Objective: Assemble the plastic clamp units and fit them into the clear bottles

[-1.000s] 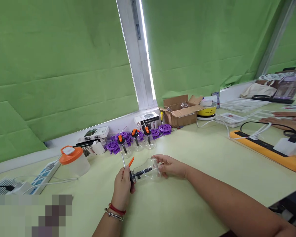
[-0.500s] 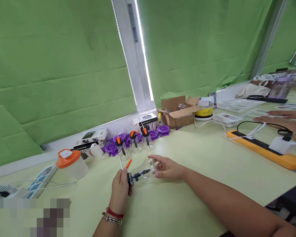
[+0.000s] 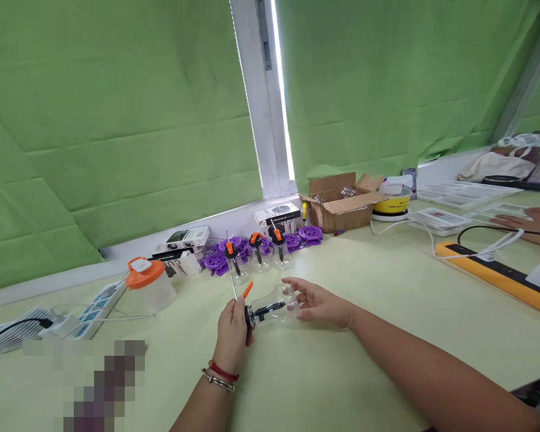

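Note:
I hold a small clear plastic bottle (image 3: 274, 307) on its side just above the pale green table (image 3: 369, 336). My left hand (image 3: 233, 330) is closed round its black cap end, where an orange lever and a thin metal rod stick up. My right hand (image 3: 317, 302) cups the bottle's base with curled fingers. A black tube runs inside the bottle from the cap.
Three like bottles with orange tops (image 3: 256, 257) stand among purple plastic wheels (image 3: 310, 233) by the wall. An orange-lidded jar (image 3: 149, 284), a white power strip (image 3: 96, 306), an open cardboard box (image 3: 342, 201) and an orange power strip (image 3: 499, 273) lie around. Another person's hand (image 3: 528, 221) rests at far right.
The view has shifted, so everything sits a little further right in the picture. Both hands keep the same hold on the bottle.

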Motion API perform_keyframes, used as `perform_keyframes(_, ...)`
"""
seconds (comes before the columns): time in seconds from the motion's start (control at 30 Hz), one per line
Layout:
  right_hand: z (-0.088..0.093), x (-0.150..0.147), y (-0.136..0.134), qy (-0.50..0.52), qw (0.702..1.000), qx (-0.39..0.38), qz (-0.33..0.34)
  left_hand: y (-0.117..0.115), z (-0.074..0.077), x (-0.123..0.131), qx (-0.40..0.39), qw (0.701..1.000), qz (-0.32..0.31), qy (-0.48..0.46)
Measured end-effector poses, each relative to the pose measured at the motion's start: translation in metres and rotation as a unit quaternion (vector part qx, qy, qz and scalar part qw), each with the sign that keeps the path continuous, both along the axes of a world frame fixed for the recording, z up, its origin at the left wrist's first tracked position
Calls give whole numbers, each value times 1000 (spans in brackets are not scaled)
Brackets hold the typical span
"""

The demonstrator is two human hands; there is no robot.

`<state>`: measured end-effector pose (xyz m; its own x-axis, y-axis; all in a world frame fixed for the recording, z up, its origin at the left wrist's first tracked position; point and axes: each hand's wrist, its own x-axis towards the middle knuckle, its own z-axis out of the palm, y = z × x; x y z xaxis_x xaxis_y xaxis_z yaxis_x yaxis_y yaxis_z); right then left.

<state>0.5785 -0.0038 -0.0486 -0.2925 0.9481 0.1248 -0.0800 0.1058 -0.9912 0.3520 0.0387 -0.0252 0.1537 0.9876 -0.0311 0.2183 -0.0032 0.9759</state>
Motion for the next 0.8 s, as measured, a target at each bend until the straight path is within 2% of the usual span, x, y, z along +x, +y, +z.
perform_keyframes(0.13,-4,-4,4,-16,999,-46,-2,-1,1,1,-9,1000,-2,0)
perform_keyframes(0.23,-7,-4,5,-42,998,-47,3,-1,2,2,-21,1000,-1,-14)
perform_keyframes(0.43,-5,1,2,-36,998,39,-18,2,-1,1,-18,999,11,-28)
perform_keyframes(0.5,-4,0,2,-32,998,45,-18,2,-2,2,-22,999,13,-27)
perform_keyframes(0.63,-5,-5,6,-11,999,0,-39,-1,1,3,-10,1000,6,-7)
perform_keyframes(0.8,-11,-10,11,-74,992,-84,-60,-4,6,3,11,1000,-8,20)
